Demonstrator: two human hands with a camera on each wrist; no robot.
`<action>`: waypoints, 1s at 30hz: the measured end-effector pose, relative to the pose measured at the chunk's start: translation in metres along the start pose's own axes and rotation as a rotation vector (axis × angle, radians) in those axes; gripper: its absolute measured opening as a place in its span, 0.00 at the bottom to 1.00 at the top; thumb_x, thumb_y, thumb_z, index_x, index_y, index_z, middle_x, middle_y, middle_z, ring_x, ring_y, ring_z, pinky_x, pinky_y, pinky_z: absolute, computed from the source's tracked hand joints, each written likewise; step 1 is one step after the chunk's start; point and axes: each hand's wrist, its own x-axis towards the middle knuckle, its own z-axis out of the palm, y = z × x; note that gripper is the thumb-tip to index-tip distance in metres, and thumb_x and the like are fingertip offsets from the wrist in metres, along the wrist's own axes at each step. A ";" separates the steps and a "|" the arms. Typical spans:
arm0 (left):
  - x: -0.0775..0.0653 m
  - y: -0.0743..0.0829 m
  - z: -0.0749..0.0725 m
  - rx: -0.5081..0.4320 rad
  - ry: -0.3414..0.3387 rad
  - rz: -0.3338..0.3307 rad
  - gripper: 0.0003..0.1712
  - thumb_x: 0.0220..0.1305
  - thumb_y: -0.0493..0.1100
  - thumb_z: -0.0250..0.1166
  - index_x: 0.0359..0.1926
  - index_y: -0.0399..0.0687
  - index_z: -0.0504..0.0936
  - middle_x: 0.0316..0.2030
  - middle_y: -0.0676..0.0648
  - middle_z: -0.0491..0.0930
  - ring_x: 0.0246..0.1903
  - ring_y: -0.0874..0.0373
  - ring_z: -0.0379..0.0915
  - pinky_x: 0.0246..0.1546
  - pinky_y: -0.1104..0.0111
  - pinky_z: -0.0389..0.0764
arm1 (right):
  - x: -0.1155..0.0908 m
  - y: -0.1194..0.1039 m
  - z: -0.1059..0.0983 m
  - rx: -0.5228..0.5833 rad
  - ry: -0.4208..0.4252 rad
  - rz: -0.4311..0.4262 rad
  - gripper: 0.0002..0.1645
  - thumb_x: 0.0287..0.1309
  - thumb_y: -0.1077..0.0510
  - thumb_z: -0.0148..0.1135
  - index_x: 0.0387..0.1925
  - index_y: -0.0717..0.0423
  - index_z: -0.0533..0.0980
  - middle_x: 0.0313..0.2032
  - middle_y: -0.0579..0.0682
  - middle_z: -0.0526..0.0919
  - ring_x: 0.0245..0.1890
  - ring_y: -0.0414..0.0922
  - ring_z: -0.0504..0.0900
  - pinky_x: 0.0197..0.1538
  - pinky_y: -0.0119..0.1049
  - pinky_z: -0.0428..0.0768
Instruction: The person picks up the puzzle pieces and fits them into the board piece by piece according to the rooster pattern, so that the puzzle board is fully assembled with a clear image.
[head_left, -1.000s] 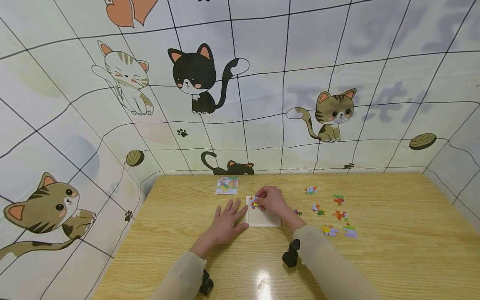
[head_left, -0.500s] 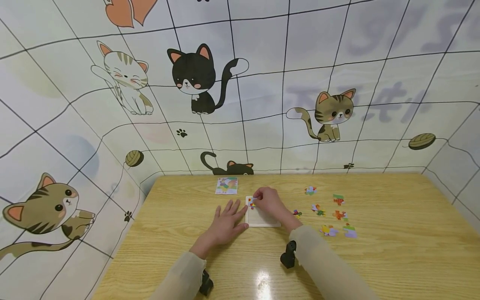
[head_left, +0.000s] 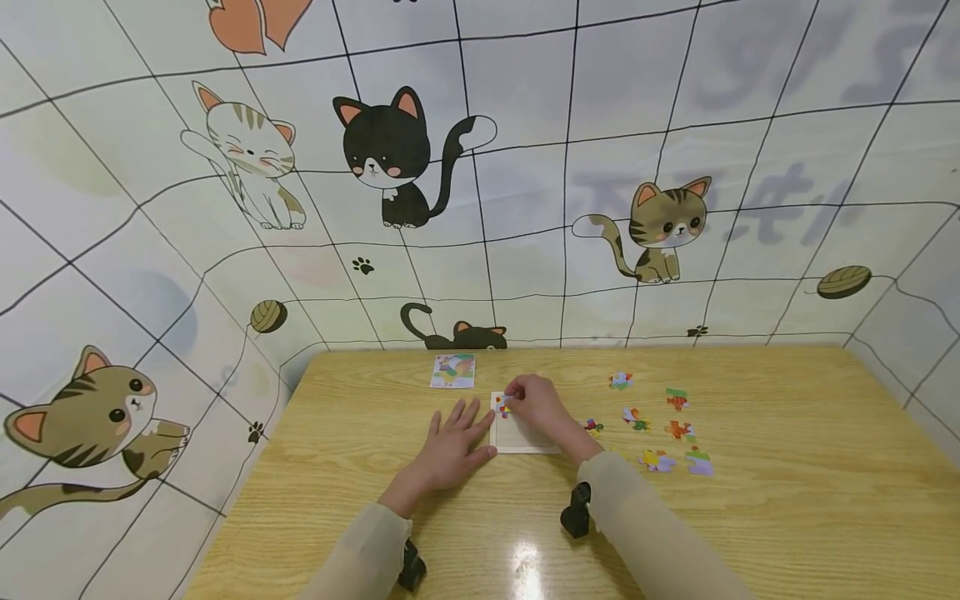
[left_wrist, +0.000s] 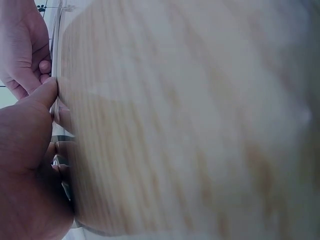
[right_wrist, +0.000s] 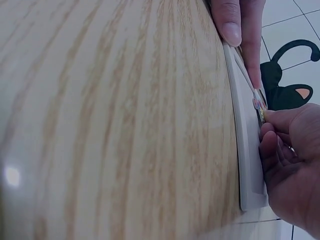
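In the head view my right hand [head_left: 542, 407] is over the far left corner of a shallow white puzzle tray [head_left: 516, 435]. Its thumb and fingers pinch a small colourful puzzle piece [head_left: 502, 406], partly hidden by the fingers. The right wrist view shows the same piece [right_wrist: 259, 104] low in the tray, the thumb against it. My left hand [head_left: 448, 454] lies palm down with fingers spread, its fingertips and thumb touching the tray's left edge. In the left wrist view the left thumb [left_wrist: 46, 92] is near the tray.
Several loose puzzle pieces lie right of the tray, among them an orange one [head_left: 681, 430], a yellow one [head_left: 657, 460] and a blue one [head_left: 621, 381]. A square picture card [head_left: 453, 372] lies behind the left hand. A cat-patterned wall [head_left: 525, 208] borders the wooden table [head_left: 810, 467].
My right hand has shifted slightly left with the puzzle piece, into the tray's far left corner, and then stayed nearly still. The left hand has not moved.
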 end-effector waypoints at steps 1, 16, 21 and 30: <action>0.000 0.000 0.000 0.000 -0.001 -0.001 0.36 0.79 0.58 0.53 0.79 0.48 0.62 0.79 0.38 0.49 0.79 0.38 0.38 0.70 0.32 0.39 | 0.000 0.000 0.000 0.002 0.001 0.002 0.05 0.61 0.66 0.68 0.39 0.63 0.84 0.31 0.49 0.80 0.33 0.44 0.75 0.41 0.39 0.77; -0.001 -0.001 0.000 -0.011 0.018 0.024 0.36 0.78 0.57 0.54 0.78 0.45 0.63 0.79 0.35 0.51 0.78 0.34 0.40 0.69 0.31 0.39 | -0.002 0.015 -0.006 0.052 -0.066 -0.083 0.13 0.58 0.62 0.75 0.46 0.58 0.86 0.38 0.48 0.80 0.38 0.44 0.76 0.44 0.41 0.77; 0.001 -0.002 0.001 -0.007 -0.004 0.011 0.37 0.78 0.58 0.53 0.79 0.48 0.60 0.79 0.37 0.48 0.79 0.37 0.37 0.70 0.32 0.37 | -0.002 0.019 -0.011 -0.005 -0.130 -0.136 0.17 0.54 0.60 0.79 0.47 0.57 0.87 0.38 0.47 0.79 0.35 0.42 0.76 0.40 0.37 0.76; 0.000 0.002 -0.003 -0.008 -0.005 0.003 0.36 0.79 0.57 0.53 0.79 0.48 0.61 0.79 0.37 0.49 0.78 0.37 0.38 0.70 0.32 0.39 | -0.002 0.020 -0.012 -0.043 -0.166 -0.214 0.14 0.60 0.63 0.73 0.49 0.58 0.87 0.40 0.48 0.78 0.35 0.41 0.74 0.39 0.36 0.75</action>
